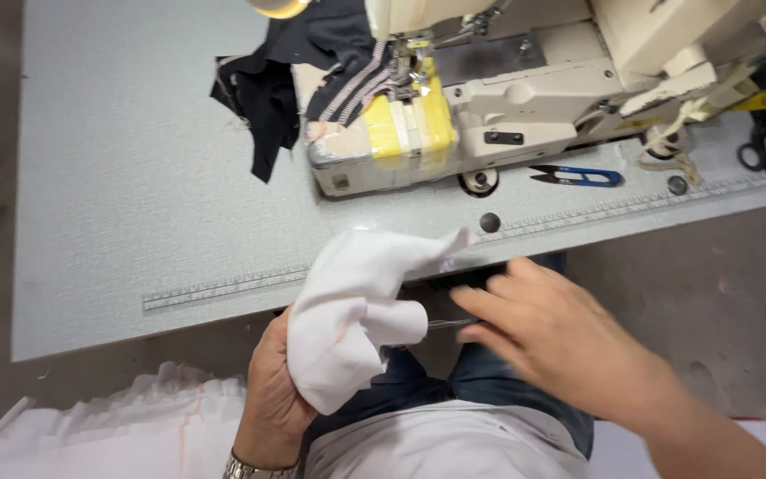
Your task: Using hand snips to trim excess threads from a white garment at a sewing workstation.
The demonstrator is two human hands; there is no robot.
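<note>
My left hand (269, 395) grips a bunched piece of white fabric (356, 302) at the near edge of the grey sewing table (135, 204). One corner of the cloth lies over the table edge. My right hand (547, 337) is blurred, with its fingers stretched toward the cloth, just right of it, above my lap. It seems to hold nothing. A cream sewing machine (525, 98) stands at the far side, with yellow tape on its bed and dark striped fabric (347, 80) under the needle.
Blue thread snips (578, 176) lie on the table right of the machine bed. Black scissors (762, 146) rest at the far right. Dark fabric (259, 102) spills left of the machine. A heap of white cloth (135, 421) sits low at my left.
</note>
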